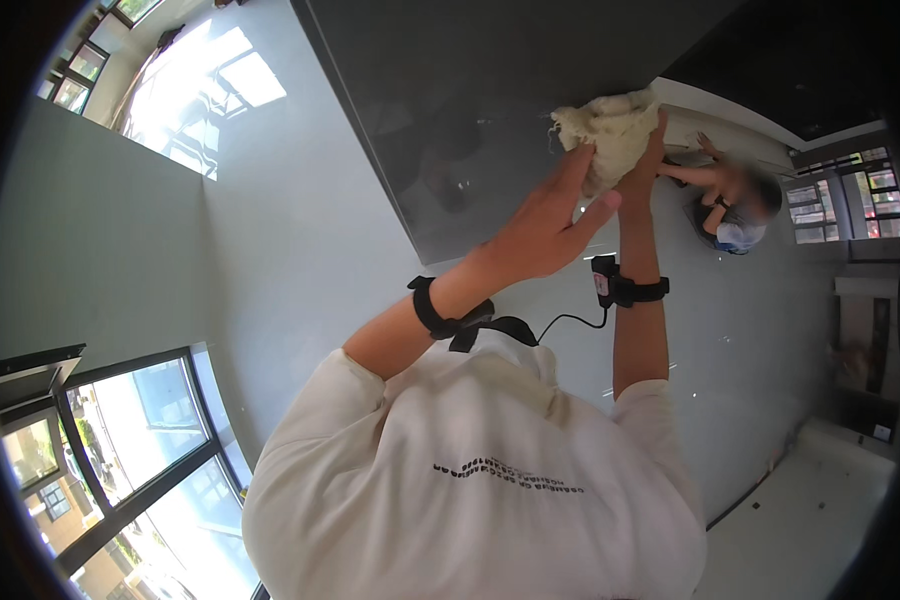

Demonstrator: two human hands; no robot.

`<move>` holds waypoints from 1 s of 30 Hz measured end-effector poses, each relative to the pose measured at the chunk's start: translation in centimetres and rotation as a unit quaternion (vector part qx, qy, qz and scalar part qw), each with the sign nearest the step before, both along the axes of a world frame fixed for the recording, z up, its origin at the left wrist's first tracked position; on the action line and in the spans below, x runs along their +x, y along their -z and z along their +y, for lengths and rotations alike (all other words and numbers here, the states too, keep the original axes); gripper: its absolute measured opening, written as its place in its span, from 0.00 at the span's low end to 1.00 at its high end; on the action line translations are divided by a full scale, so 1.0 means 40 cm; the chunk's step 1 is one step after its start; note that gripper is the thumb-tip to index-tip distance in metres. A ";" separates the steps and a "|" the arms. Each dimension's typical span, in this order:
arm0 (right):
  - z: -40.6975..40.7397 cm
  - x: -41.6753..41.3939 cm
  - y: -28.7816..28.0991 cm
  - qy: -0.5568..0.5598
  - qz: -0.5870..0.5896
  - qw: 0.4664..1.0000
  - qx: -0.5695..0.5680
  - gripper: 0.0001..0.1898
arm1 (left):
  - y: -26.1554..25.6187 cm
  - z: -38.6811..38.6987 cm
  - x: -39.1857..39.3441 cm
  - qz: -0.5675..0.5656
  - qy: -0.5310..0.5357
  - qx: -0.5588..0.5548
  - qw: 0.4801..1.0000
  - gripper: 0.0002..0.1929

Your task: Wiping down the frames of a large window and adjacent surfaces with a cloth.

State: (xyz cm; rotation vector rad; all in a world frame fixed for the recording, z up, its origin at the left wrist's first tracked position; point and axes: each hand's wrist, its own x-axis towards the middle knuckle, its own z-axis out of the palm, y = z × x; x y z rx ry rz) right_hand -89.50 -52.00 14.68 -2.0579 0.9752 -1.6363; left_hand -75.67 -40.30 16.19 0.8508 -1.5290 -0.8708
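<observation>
A cream-coloured cloth with frayed edges (616, 135) is bunched at the upper right of centre, over the edge of a glossy dark grey panel (450, 142). My right hand (647, 154) grips the cloth from its right side, its fingers partly hidden behind the folds. My left hand (551, 221) reaches to the cloth's lower left side, thumb and fingers apart; its fingertips lie at the fabric, and whether they pinch it is unclear. Black straps circle both wrists, and a small black device (605, 281) with a cable sits at the right one.
Another person (735, 206) sits or crouches on the glossy grey floor (750, 330) at the right, one hand near a pale ledge (727, 139). Large framed windows (142, 420) stand at the lower left. A pale wall (105, 225) rises at the left.
</observation>
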 end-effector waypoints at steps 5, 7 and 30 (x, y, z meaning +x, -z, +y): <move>0.018 -0.019 0.183 -0.042 0.049 0.988 0.143 0.20 | 0.108 -0.006 0.027 -0.054 0.051 0.171 0.982 0.27; 0.031 -0.021 0.275 -0.103 0.037 0.962 0.249 0.21 | 0.186 -0.003 0.039 -0.081 0.040 0.226 0.970 0.27; 0.062 -0.072 0.104 -0.078 0.046 0.971 0.222 0.19 | -0.051 -0.071 -0.007 -0.147 -0.177 0.249 0.941 0.15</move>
